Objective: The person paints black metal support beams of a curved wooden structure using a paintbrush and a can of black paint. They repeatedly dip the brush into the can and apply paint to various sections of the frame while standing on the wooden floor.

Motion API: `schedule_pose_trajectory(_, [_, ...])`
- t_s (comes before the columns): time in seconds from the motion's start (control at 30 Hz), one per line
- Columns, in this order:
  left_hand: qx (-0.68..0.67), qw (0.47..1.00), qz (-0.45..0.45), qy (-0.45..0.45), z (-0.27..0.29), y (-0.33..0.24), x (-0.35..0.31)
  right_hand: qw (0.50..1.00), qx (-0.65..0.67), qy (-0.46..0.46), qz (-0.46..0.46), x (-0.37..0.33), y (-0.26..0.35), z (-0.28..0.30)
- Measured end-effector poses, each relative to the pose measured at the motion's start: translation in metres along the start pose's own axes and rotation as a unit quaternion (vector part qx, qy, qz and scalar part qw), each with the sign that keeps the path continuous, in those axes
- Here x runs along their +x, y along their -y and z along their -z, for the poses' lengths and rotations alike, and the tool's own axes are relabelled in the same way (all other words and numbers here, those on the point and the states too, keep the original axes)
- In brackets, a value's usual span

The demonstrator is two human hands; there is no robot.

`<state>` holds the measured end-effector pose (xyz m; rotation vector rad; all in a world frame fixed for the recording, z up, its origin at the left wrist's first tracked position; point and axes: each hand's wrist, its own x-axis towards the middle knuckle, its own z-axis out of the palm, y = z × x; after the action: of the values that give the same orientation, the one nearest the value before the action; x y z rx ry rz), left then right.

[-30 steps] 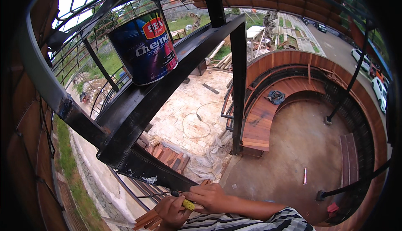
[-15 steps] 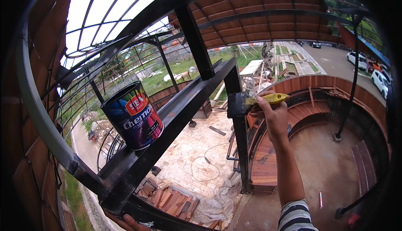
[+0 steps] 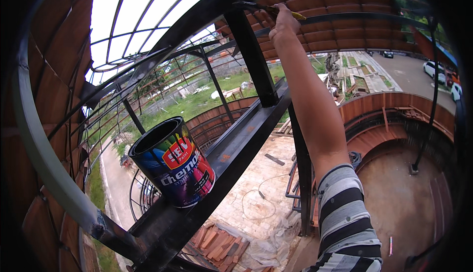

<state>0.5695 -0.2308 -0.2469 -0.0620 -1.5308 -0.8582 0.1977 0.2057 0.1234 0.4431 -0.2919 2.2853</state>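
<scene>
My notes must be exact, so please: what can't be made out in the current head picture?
Head view:
Left hand: outside frame.
Paint can: inner bottom, hidden by near wall.
Brush: mid-handle, covered by right hand.
Brush contact with beam: dark against dark.
White cars: fine details, too small.

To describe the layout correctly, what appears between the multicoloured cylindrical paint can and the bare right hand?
In the head view, the black metal post appears between the paint can and the right hand.

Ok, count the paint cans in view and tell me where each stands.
1: the paint can stands on the black beam, lower left of the right hand. Any behind the arm would be hidden.
</scene>
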Motion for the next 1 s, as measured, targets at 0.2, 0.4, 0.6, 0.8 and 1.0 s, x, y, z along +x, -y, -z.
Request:
schedule_pose_trajectory(0.2, [-0.001,1.000,0.003,-0.002,-0.004,0.002,-0.002,0.995,0.037,-0.053,0.074,-0.006,-0.016,0.016])
schedule_pose_trajectory(0.4, [-0.010,1.000,0.001,-0.004,-0.008,0.002,-0.002,0.990,0.088,-0.073,0.077,-0.012,-0.014,-0.010])
schedule_pose_trajectory(0.6, [-0.014,1.000,-0.005,-0.006,-0.006,0.005,-0.002,0.985,-0.010,0.055,0.163,-0.046,-0.035,-0.019])
schedule_pose_trajectory(0.8, [-0.024,1.000,0.005,-0.001,-0.006,0.006,-0.003,0.981,-0.028,-0.001,0.191,-0.064,-0.033,-0.018])
schedule_pose_trajectory(1.0, [-0.065,0.998,0.026,0.007,-0.007,-0.004,0.002,0.984,-0.006,0.003,0.176,-0.058,-0.037,-0.015])
